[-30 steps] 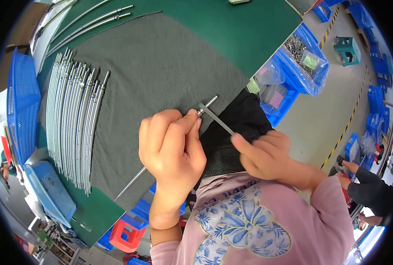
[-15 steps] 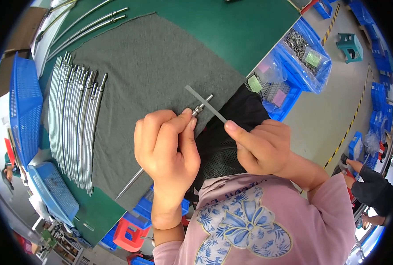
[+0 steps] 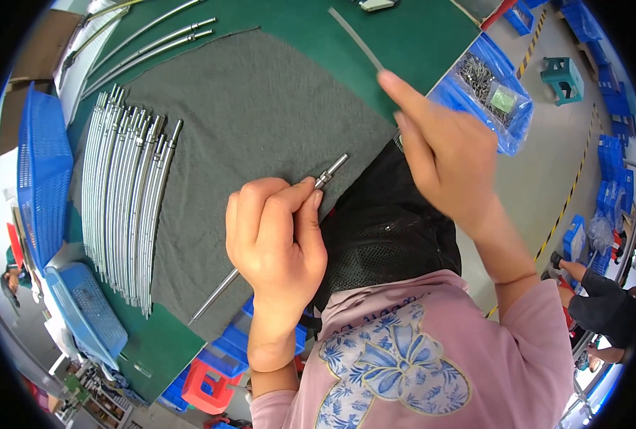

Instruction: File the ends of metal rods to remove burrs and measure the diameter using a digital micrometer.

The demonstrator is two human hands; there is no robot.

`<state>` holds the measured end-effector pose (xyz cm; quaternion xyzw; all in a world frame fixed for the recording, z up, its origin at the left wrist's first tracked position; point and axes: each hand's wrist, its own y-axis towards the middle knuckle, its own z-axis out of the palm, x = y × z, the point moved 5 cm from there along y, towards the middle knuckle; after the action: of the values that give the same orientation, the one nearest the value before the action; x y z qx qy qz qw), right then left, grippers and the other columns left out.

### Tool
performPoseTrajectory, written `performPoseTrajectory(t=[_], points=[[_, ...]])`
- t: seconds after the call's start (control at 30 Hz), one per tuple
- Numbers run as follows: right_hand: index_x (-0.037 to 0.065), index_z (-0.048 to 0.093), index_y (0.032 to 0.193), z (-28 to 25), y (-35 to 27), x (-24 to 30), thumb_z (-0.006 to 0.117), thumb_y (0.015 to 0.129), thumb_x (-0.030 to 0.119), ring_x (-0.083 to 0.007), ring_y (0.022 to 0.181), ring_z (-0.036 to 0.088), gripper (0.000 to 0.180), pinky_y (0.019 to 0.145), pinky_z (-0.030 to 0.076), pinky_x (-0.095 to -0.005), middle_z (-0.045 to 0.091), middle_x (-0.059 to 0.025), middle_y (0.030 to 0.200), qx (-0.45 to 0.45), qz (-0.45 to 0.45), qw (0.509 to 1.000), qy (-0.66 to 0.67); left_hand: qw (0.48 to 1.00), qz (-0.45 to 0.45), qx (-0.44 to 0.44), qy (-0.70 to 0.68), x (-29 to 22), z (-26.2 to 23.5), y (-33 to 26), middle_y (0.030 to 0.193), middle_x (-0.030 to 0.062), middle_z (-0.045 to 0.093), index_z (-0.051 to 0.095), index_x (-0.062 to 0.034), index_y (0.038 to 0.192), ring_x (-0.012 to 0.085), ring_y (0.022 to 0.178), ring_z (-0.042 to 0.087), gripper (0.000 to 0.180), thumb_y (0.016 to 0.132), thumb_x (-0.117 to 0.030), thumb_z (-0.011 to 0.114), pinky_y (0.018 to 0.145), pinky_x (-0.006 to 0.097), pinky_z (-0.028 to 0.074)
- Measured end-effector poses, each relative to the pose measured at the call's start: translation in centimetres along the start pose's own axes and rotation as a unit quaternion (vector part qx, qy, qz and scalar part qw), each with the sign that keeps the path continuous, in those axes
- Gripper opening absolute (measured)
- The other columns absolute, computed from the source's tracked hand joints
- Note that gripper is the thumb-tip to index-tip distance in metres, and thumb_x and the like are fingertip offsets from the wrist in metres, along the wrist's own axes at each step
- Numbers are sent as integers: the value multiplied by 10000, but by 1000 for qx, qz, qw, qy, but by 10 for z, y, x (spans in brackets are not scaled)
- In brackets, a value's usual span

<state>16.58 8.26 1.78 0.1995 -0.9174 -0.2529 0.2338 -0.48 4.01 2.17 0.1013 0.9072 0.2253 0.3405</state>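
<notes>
My left hand pinches a slim metal rod near its stepped, collared end. The rod slants over the grey cloth, its bright tip sticking out past my thumb and finger and its long end passing below the hand. My right hand, somewhat blurred, is raised over the table's right edge. Between its thumb and forefinger sits one end of a thin flat grey bar, shaped like a file, whose free end points away to the far left. Bar and rod are well apart. On the cloth's left side lies a row of similar metal rods.
The grey cloth covers part of a green table. Several longer rods lie at the far left. Blue baskets stand along the left edge. A bin of small metal parts is at the right; a green stool stands beyond.
My right hand has lifted the flat bar off the rod's collared end and moved it up and away to the far right. My left hand keeps its pinch on the rod, nearly still.
</notes>
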Motion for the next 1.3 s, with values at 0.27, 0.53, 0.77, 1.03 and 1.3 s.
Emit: performPoseTrajectory(t=[0.27,0.53,0.77,1.03,1.3], points=[[76,563,1104,-8,-19,-4,667,709,84,-157,596,534,409,515,412,-252,541,-45,794,6,115,989,94,1000,-11,-1,13,-2,-7,1,731,69,528,599,-33,752,225,637,492,138,645,18,669,554,313,388],[-58,435,1109,47,-56,4,619,802,82,-140,654,574,385,603,449,-239,586,-111,792,76,451,654,603,997,-49,26,-54,-3,-10,3,725,76,526,591,-27,752,225,627,488,121,661,16,657,554,316,385],[32,519,625,16,-49,-1,683,754,146,-26,505,462,237,435,344,-202,481,18,530,144,402,806,410,998,-36,22,-51,-1,-5,1,725,73,524,590,-28,756,229,637,495,119,665,14,654,564,322,395],[33,595,699,21,-24,44,678,656,75,-164,474,472,103,453,365,-272,501,-32,623,-27,72,959,274,1000,7,12,-17,-1,0,-2,736,60,523,593,-39,755,230,631,488,133,651,1,664,549,319,399],[74,596,682,9,-26,20,678,607,92,-210,503,474,112,498,354,-313,487,-18,602,-21,-37,994,101,1000,19,7,-3,-2,0,-4,739,54,521,592,-42,761,227,616,477,153,639,13,665,534,319,395]])
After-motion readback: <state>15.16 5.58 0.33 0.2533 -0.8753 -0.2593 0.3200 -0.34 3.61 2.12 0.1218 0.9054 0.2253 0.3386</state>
